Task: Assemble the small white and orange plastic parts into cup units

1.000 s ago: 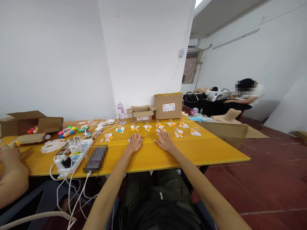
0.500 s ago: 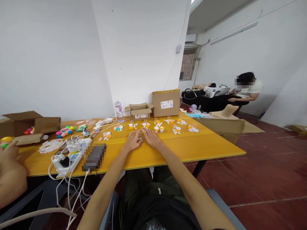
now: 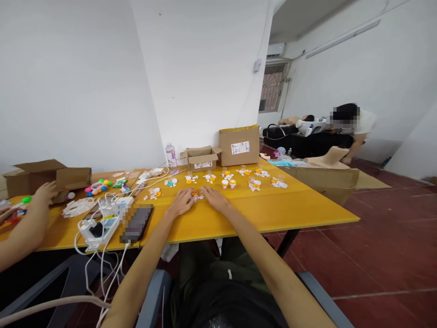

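Small white and orange plastic parts point(image 3: 197, 196) lie on the yellow table between my two hands. My left hand point(image 3: 181, 203) rests just left of them, its fingertips beside or touching the nearest pieces, with the fingers stretched forward. On the other side lies my right hand point(image 3: 214, 197), palm down and fingers extended, its fingertips close to the parts. Nothing shows gripped in either hand. Beyond them sit several small groups of similar parts, such as two upright white-and-orange pieces point(image 3: 228, 183), a group with a teal piece point(image 3: 171, 182) and a group at the right point(image 3: 279, 182).
At the back stand a small open carton point(image 3: 201, 162), a taller box point(image 3: 240, 150) and a bottle point(image 3: 171, 159). To my left are a phone point(image 3: 137, 224), a power strip point(image 3: 108, 228) with cables, and a co-worker's hand point(image 3: 44, 196) by an open box point(image 3: 73, 178).
My hands have moved apart, uncovering the white and orange parts between them. The co-worker's arm at left has moved to the open box. A person at far right has bent lower.
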Motion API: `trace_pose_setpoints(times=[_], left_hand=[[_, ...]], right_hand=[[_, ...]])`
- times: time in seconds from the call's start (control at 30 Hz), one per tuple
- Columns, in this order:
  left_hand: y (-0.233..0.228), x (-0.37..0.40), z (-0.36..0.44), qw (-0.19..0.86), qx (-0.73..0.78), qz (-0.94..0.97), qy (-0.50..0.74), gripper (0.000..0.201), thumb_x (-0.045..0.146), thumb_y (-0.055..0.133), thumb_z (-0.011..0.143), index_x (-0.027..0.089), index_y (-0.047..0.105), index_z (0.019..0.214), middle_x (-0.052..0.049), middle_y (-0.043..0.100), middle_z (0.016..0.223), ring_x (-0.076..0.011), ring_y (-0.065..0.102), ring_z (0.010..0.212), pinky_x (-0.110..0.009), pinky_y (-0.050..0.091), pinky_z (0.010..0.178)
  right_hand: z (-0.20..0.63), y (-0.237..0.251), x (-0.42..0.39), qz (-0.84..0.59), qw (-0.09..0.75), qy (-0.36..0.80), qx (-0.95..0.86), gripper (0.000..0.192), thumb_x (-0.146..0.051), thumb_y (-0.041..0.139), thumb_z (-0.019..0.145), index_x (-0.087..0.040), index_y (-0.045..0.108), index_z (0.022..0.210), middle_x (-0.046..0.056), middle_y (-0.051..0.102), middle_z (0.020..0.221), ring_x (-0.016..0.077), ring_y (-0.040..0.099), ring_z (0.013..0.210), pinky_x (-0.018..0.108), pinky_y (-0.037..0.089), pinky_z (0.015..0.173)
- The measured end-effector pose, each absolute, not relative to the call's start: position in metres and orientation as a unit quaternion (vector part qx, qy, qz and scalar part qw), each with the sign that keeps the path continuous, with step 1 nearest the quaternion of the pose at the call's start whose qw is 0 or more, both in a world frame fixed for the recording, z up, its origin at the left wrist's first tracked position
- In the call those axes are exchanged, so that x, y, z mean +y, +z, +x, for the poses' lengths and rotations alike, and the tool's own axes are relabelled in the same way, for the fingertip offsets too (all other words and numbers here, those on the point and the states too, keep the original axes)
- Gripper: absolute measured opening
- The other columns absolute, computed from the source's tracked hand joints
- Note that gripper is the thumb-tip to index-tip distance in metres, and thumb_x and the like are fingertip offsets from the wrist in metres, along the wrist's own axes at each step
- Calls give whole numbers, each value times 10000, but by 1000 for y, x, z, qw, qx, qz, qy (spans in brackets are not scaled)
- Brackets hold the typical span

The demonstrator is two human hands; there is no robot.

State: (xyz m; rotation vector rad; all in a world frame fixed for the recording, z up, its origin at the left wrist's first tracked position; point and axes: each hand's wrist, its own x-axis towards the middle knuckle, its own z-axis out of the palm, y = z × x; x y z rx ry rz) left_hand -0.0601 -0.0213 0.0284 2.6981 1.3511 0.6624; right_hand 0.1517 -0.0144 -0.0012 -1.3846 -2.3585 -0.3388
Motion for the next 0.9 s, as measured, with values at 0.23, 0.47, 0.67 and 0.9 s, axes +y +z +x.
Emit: trace_pose_setpoints(times=[0.23, 0.47, 0.67, 0.9], left_hand=[[26, -21, -55, 47, 451, 867, 209, 321, 261, 426, 969, 252, 626, 1219, -66, 638, 1332, -217, 558, 1270, -391, 415, 1101], [20, -19, -57, 46, 441, 870, 215, 404, 215, 469, 928, 265, 592, 1309, -64, 602, 1396, -220, 522, 1325, -418, 394, 1138], [18, -19, -60, 20, 440, 866, 237, 361, 158, 506, 883, 265, 644, 1198, -59, 571, 1420, -227, 528, 1318, -408, 426, 1113], [16, -16, -62, 10, 470, 847, 249, 266, 160, 550, 831, 253, 668, 1050, -59, 552, 1386, -250, 561, 1248, -417, 452, 1076]], right_hand=[[156, -3, -28, -499, 236, -118, -825, 576, -65, 426, 910, -267, 456, 1449, 144, 462, 1496, 235, 597, 1213, 410, 504, 1001], [151, 3, -38, -412, 230, -161, -867, 487, -97, 517, 908, -335, 606, 1324, 83, 433, 1540, 252, 394, 1408, 504, 367, 1115], [152, 5, -41, -434, 240, -146, -856, 356, -127, 490, 939, -263, 674, 1212, 112, 540, 1437, 245, 473, 1316, 463, 409, 1051], [152, 3, -41, -441, 264, -145, -846, 356, -130, 521, 930, -265, 652, 1232, 108, 587, 1354, 244, 519, 1229, 431, 452, 991]])
